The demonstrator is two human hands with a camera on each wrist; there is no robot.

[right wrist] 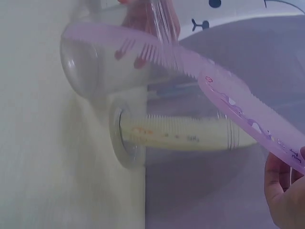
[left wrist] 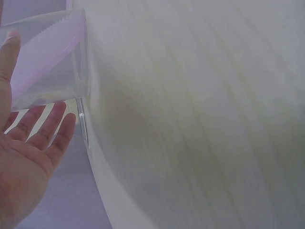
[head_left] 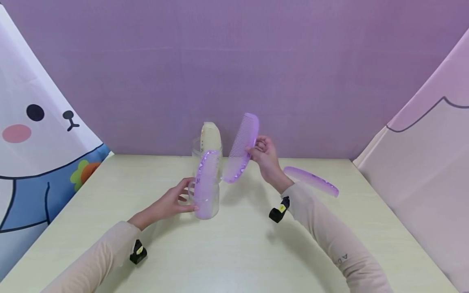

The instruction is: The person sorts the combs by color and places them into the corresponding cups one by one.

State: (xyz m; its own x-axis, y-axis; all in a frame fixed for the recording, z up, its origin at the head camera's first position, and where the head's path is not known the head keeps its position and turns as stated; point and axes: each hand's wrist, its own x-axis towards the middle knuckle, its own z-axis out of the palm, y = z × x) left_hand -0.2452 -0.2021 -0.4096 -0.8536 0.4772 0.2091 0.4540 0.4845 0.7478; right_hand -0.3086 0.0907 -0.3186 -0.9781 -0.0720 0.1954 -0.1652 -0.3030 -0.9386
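In my right hand (head_left: 266, 156) a purple comb (head_left: 250, 132) is pinched near its spine, tilted above the table, its lower end close to the cups. My left hand (head_left: 171, 202) holds a clear cup (head_left: 214, 207) from its left side, thumb at the front and fingers behind. Another purple comb (head_left: 208, 173) stands in that cup. Just behind, a second clear cup (head_left: 196, 148) has a pale yellow comb (head_left: 210, 137) upright in it. The right wrist view shows the held comb (right wrist: 257, 119) overlapping the one in the near cup (right wrist: 78, 62).
One more purple comb (head_left: 313, 180) lies on the pale table (head_left: 242, 248), beyond my right forearm. A purple backdrop (head_left: 234, 73) rises at the table's back edge. Printed cloths hang at both sides, the left cloth (head_left: 40, 154) with a cartoon animal.
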